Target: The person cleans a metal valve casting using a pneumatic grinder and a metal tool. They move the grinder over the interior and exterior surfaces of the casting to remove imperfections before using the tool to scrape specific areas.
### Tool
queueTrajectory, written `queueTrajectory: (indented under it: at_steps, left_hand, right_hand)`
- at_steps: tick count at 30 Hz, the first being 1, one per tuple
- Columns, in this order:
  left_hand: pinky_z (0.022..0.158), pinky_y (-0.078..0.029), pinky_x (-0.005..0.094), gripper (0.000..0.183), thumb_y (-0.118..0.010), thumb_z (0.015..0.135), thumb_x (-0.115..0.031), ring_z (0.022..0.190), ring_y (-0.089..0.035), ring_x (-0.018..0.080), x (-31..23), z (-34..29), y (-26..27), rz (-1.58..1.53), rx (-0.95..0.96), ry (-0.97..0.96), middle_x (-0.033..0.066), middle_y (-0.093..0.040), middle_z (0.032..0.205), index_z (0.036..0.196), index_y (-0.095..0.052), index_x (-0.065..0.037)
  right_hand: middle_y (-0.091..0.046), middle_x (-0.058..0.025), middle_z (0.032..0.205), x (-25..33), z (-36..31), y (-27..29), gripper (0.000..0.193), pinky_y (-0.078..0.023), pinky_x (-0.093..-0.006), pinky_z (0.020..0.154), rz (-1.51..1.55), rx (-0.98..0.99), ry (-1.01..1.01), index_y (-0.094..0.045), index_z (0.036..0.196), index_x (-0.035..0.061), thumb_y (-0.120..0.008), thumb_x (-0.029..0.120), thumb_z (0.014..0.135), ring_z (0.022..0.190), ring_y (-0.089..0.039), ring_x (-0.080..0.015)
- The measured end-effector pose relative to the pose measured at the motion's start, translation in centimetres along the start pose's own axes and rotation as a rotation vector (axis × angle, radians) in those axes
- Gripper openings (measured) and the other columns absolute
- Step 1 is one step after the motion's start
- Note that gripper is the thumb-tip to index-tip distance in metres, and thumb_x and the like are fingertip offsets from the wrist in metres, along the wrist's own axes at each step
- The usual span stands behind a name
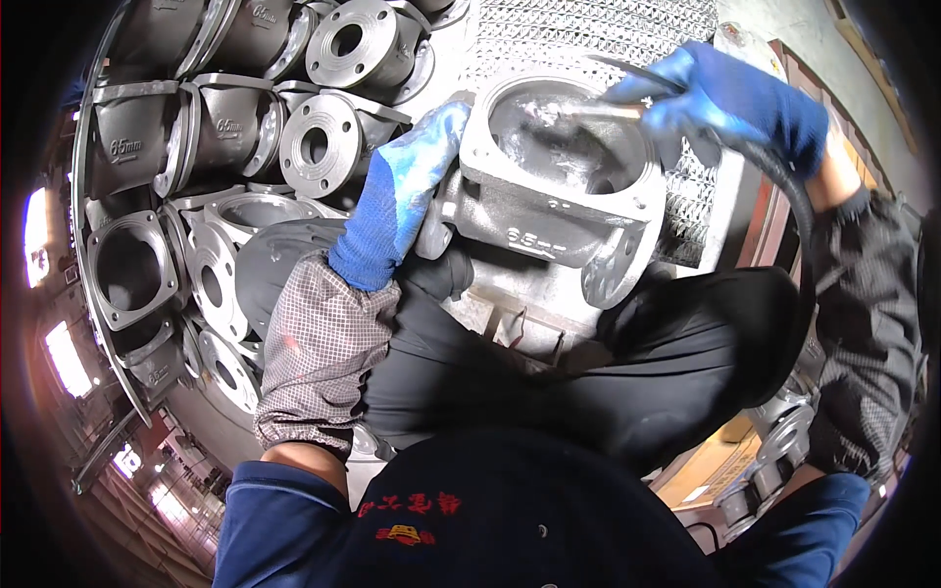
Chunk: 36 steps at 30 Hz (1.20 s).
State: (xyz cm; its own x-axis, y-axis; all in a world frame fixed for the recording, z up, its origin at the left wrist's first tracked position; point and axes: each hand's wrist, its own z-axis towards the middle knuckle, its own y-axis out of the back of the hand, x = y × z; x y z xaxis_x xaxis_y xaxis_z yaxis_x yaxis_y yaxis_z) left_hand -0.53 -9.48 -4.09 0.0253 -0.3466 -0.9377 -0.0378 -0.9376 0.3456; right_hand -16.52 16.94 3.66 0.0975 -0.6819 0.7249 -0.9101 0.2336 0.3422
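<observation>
A grey cast-metal valve body [549,225] sits before me, its wide oval mouth turned up and a round flange at its lower right. White powdery smears and a shiny patch show inside the cavity. My left hand [407,176], in a blue glove, is closed on the casting's left side by the rim, its fingertips partly hidden. In my right hand [735,108], also gloved in blue and blurred, is a slim rod-like hand tool [608,113], its tip inside the mouth. A thick dark hose [789,186] trails from that hand toward my right forearm.
Many similar grey castings [230,127] are stacked at the left, close to my left arm. Beyond the valve body lies a patterned metal mesh surface [578,39]. My bent legs [686,363] flank the work. More castings [784,431] and a cardboard box [711,470] are at the lower right.
</observation>
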Motion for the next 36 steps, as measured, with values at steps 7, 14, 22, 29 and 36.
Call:
queueTrajectory:
  at_steps: [7, 14, 22, 29, 36]
  left_hand:
    - [0.093, -0.042, 0.0285, 0.035, -0.049, 0.095, -0.019, 0.105, -0.055, 0.0178, -0.5, -0.1, -0.4, -0.157, -0.028, 0.08, 0.0152, -0.059, 0.115, 0.118, -0.053, 0.007]
    - [0.092, -0.044, 0.0293, 0.031, -0.049, 0.095, -0.015, 0.104, -0.058, 0.0193, 0.6, -0.3, -0.2, 0.075, -0.009, -0.18, 0.0161, -0.061, 0.113, 0.118, -0.054, 0.005]
    - [0.091, -0.045, 0.0284, 0.031, -0.049, 0.094, -0.015, 0.102, -0.059, 0.0186, 0.9, -0.5, 0.2, 0.137, -0.01, -0.14, 0.0146, -0.061, 0.112, 0.119, -0.053, 0.003]
    - [0.092, -0.044, 0.029, 0.03, -0.048, 0.095, -0.013, 0.104, -0.058, 0.0199, -0.1, 0.0, -0.3, 0.083, 0.03, -0.08, 0.0144, -0.06, 0.114, 0.122, -0.052, 0.001]
    - [0.093, -0.044, 0.029, 0.03, -0.048, 0.095, -0.014, 0.106, -0.057, 0.0189, 0.7, -0.6, 0.2, 0.245, 0.012, -0.242, 0.0147, -0.06, 0.114, 0.121, -0.052, 0.002]
  right_hand:
    - [-0.066, -0.0096, 0.069, 1.4, 2.1, 1.9, 0.038, -0.048, -0.0226, 0.047, -0.137, 0.03, 0.034, -0.06, 0.115, 0.0001, -0.061, 0.012, 0.078, 0.052, -0.059, -0.0101]
    - [-0.066, -0.0078, 0.07, 2.2, 1.8, 2.5, 0.037, -0.047, -0.0219, 0.046, -0.137, 0.056, -0.014, -0.061, 0.115, 0.0015, -0.062, 0.015, 0.08, 0.051, -0.058, -0.0097]
    - [-0.067, -0.0061, 0.07, 2.0, 1.9, 2.9, 0.034, -0.046, -0.021, 0.045, -0.147, 0.083, 0.029, -0.062, 0.112, 0.0018, -0.064, 0.015, 0.081, 0.05, -0.057, -0.0092]
    - [-0.066, -0.0064, 0.069, 2.1, 1.0, 3.0, 0.031, -0.046, -0.022, 0.046, -0.101, 0.0, -0.008, -0.064, 0.107, 0.0003, -0.06, 0.01, 0.078, 0.05, -0.058, -0.0102]
    - [-0.066, -0.0069, 0.067, 2.6, 1.7, 2.4, 0.029, -0.047, -0.0239, 0.047, -0.163, -0.001, 0.02, -0.065, 0.104, 0.001, -0.06, 0.012, 0.078, 0.05, -0.058, -0.0118]
